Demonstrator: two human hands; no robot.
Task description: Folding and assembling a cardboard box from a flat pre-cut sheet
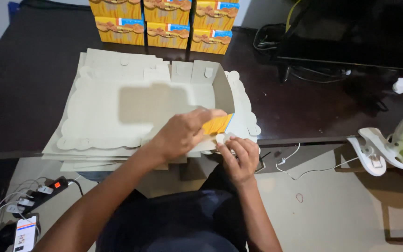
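Note:
A half-folded cardboard box [197, 93], grey inside and yellow-orange outside, lies on a stack of flat grey box blanks [94, 116] on the dark table [19, 93]. Its far and right walls stand upright. My left hand [183, 133] grips the near wall of the box by its yellow printed flap [218, 124]. Just right of it, my right hand [239, 156] pinches a small round tab at the box's near right corner, at the table's front edge.
Six finished yellow boxes [164, 21] are stacked in two rows at the back of the table. A dark monitor [350, 32] and cables sit at the right. On the floor: a power strip [43, 191], a phone [24, 233], a white clamp [376, 151].

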